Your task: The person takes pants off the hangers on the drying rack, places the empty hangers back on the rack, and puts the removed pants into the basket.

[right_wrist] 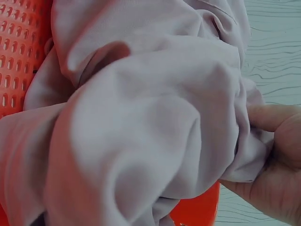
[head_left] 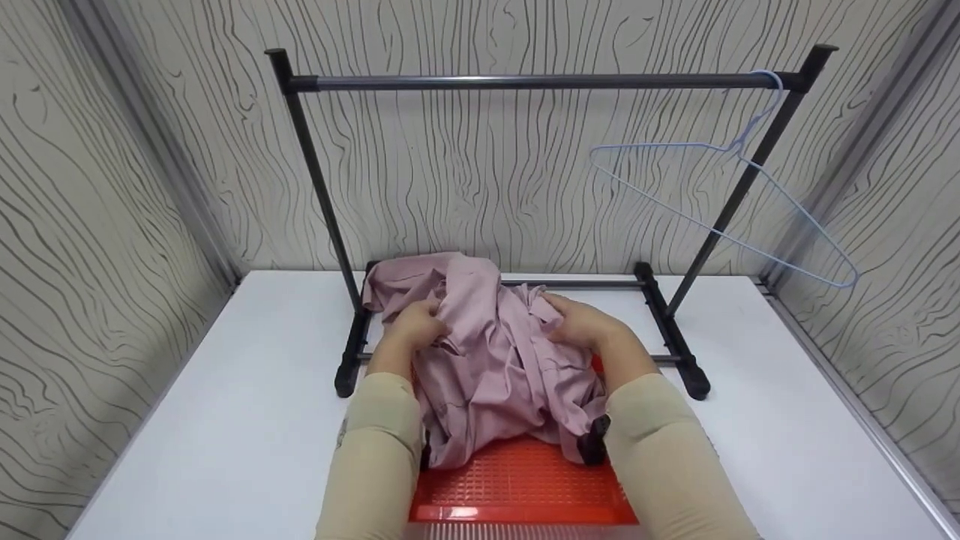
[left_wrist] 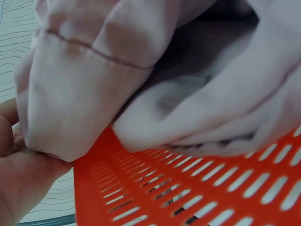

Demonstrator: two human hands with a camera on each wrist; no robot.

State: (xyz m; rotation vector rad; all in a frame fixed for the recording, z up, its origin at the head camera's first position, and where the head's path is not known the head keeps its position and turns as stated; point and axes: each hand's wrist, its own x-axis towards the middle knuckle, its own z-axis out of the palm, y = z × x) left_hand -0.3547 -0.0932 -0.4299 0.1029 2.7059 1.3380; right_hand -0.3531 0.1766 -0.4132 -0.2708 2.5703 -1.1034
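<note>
A crumpled pink garment hangs bunched between both hands, over a red plastic basket. On its left side the left hand grips a fold; in the left wrist view the thumb and fingers pinch the cloth near a stitched seam. The right hand holds the opposite side, and the right wrist view shows its thumb over gathered fabric. Part of the cloth drapes beyond the left hand toward the back. Most fingertips are hidden in the folds.
A black clothes rack stands on the white table behind the basket, its feet to either side. One light blue hanger hangs at the right end of its bar. Patterned walls enclose the table at back and sides.
</note>
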